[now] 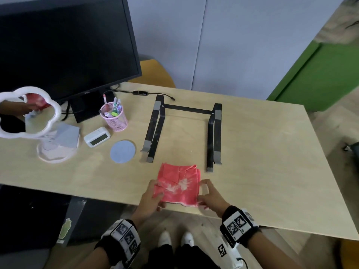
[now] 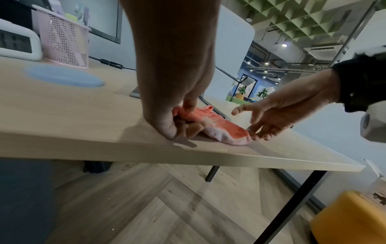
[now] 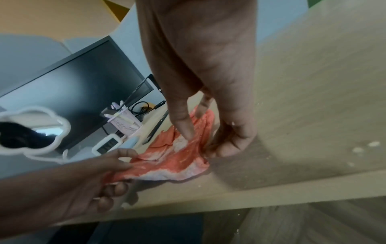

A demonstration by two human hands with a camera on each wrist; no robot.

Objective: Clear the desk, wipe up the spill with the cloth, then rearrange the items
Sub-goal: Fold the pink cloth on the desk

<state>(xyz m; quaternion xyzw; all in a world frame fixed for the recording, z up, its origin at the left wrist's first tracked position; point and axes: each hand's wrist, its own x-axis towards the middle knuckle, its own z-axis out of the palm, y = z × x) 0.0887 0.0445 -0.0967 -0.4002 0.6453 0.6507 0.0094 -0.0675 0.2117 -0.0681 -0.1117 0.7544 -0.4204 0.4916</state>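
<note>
A red cloth smeared with white residue lies folded at the desk's front edge, just before the black laptop stand. My left hand pinches its left edge, thumb on top and fingers curled beneath. My right hand holds the right edge, thumb on the cloth and fingers curled at its near corner. The left wrist view shows the cloth bunched between left hand and right hand. The right wrist view shows the cloth and a few white specks on the wood.
At the back left stands a black monitor, with a white flower-shaped mirror in front. A pink mesh pen holder, a white clock and a blue round coaster sit left of the stand. A cable adapter lies behind.
</note>
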